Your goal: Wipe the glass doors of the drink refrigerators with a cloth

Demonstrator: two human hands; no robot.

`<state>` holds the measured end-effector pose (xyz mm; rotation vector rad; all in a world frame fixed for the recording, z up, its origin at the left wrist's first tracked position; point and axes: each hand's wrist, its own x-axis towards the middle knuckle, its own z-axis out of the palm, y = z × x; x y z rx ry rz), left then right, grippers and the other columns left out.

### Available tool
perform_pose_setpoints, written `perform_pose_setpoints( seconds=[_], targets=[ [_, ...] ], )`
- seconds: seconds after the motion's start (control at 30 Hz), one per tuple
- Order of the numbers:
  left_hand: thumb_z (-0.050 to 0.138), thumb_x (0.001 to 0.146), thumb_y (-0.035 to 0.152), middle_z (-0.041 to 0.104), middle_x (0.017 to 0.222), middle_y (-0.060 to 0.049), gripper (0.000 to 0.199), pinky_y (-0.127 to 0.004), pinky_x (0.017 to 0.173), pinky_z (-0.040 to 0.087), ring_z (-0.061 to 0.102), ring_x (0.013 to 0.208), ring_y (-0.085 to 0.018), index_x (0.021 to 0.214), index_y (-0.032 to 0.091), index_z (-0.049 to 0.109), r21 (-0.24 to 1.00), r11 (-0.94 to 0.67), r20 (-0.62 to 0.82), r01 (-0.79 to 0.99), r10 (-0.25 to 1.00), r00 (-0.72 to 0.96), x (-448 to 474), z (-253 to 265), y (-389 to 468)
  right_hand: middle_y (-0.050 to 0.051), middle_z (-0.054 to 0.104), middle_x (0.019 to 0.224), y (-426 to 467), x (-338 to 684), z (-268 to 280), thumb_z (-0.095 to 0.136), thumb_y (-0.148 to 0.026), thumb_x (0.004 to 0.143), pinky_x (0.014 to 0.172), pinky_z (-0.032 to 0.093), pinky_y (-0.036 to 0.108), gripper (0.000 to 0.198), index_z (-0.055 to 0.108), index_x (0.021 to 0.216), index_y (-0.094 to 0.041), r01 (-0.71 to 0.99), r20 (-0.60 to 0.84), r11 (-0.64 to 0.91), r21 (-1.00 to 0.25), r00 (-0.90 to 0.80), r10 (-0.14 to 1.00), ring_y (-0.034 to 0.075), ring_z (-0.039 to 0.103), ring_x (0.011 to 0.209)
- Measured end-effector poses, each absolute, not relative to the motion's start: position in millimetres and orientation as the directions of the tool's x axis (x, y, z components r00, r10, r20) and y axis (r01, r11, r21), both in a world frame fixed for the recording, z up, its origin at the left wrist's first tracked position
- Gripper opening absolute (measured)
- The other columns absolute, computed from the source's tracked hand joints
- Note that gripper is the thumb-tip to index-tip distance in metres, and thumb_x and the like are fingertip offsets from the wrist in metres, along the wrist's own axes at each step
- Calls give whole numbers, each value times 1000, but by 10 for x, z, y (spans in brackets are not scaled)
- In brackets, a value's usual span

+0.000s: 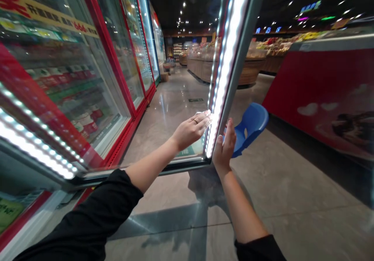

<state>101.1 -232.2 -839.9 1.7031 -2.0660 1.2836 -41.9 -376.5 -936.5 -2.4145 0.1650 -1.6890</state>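
An open glass cooler door [193, 161] stands in front of me, its frame edge lit by a bright LED strip [226, 64]. My left hand [193, 128] presses a crumpled white cloth [207, 113] against the inner side of the glass, close beside that strip. Whether the cloth is fabric or paper cannot be made out; most of it is under my fingers. On the outer side of the door, my right hand [225, 148] rests with fingers stretched up along the dark frame edge, holding nothing.
Red-framed coolers [128, 126] with stocked shelves line the left. Past the door stands a blue plastic chair [253, 122]. A red counter [327, 89] is on the right, and a wood-sided display [201, 66] with goods is farther back.
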Motion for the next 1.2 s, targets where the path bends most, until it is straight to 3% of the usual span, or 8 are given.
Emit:
perform_pose_setpoints(
  seconds=[0.1,0.27,0.43,0.6,0.8,0.9,1.07,1.2],
  targets=[
    [54,112,8,71,158,-18,40,-41,127,59,64,154,-28,148,8,71,-513,-19,596,-858,-727,-341,945,-8702,-2305,14,38,184,-3749,-376,-9374,36,-23,112,126,49,72,76,13,184,-34,-55,929,-954,-293,217,-298,45,50,162],
    [53,110,7,78,145,-20,34,-36,122,62,75,140,-25,134,4,78,-580,82,520,-811,-728,-446,964,-8982,-2269,11,45,181,-3660,-373,-9356,41,-25,111,123,54,71,78,16,183,-38,-96,925,-948,-304,208,-318,44,59,155],
    [60,107,5,77,147,-20,35,-41,127,58,71,144,-27,139,6,75,-588,100,509,-803,-725,-463,1117,-8443,-2307,7,48,179,-3644,-398,-9315,37,-28,111,117,58,74,78,10,183,-41,-107,924,-946,-306,205,-322,45,63,151],
    [58,111,11,78,146,-15,30,-38,125,60,73,142,-25,134,8,78,-668,46,504,-743,-707,-497,1226,-7853,-2326,11,62,168,-3794,-307,-9038,43,-32,112,109,65,67,72,26,181,-42,-94,931,-939,-330,131,-340,43,71,141],
    [58,113,12,79,145,-14,29,-36,121,63,75,140,-25,132,9,79,-705,-14,548,-709,-645,-532,1324,-7298,-2392,17,75,152,-4162,112,-8029,40,-33,117,109,66,50,56,51,171,-24,11,952,-953,-304,16,-304,30,74,139],
    [58,113,13,80,144,-15,29,-35,120,64,75,139,-24,131,11,81,-711,-31,564,-702,-623,-543,1388,-6914,-2439,13,77,149,-4250,276,-7298,37,-33,119,110,65,47,51,59,165,-27,63,957,-956,-287,-29,-289,26,74,139],
    [57,112,13,82,140,-14,30,-34,116,67,78,135,-24,128,11,81,-743,-42,568,-667,-567,-597,1500,-6122,-2490,10,77,150,-4224,449,-6126,39,-35,119,113,63,48,48,64,160,-33,102,939,-945,-310,-121,-321,26,74,139],
    [54,112,14,83,140,-11,33,-31,114,68,78,135,-23,121,19,85,-769,-75,559,-635,-560,-611,1564,-5405,-2510,13,79,146,-4133,529,-5358,41,-41,119,114,62,52,48,71,153,-25,146,894,-908,-393,-168,-414,29,75,138]
  ],
)
